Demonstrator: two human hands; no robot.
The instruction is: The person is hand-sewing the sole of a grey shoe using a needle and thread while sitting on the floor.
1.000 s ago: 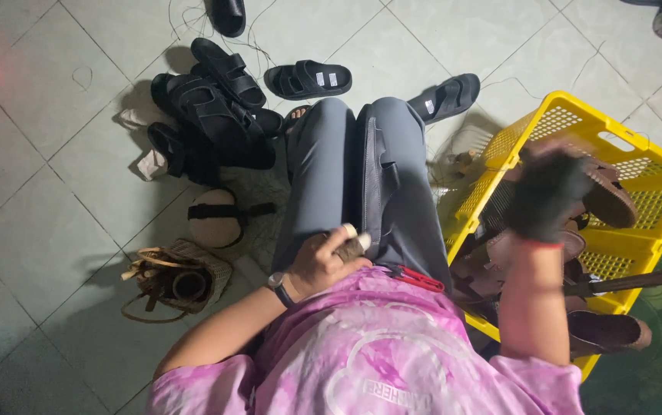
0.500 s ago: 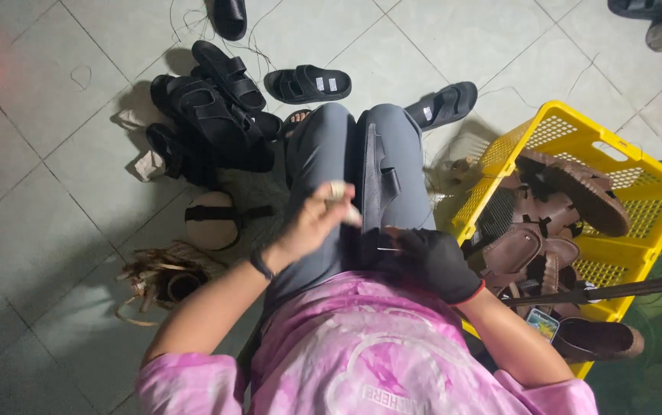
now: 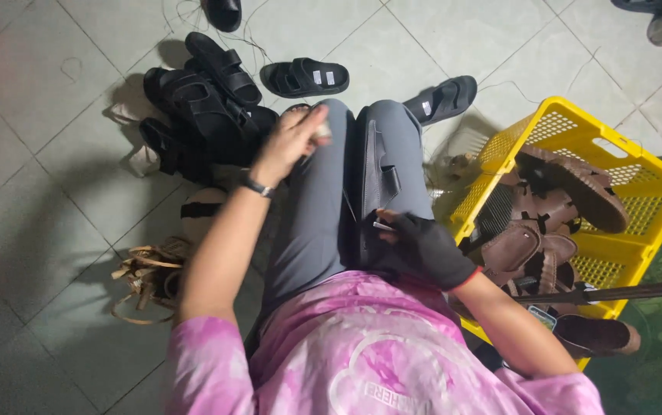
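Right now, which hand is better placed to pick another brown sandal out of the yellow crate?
Right hand, probably: it rests on the lap beside the yellow crate of brown sandals. The left hand reaches toward the black sandals.

The scene is evenly lit from overhead, moderately bright, with a cool, slightly grey cast on the tiled floor (image 3: 54,154). Soft shadows fall to the left of the black sandals (image 3: 200,100) and beneath the person's arm. A small red glow marks the floor at the upper left edge. The yellow basket (image 3: 653,184) is vivid, without harsh glare. The left hand (image 3: 296,138) is slightly smeared by motion blur; the gloved right hand (image 3: 423,246) is sharper. The wide lens bends the tile lines near the edges, and the pink shirt (image 3: 361,353) close to the camera looks soft.
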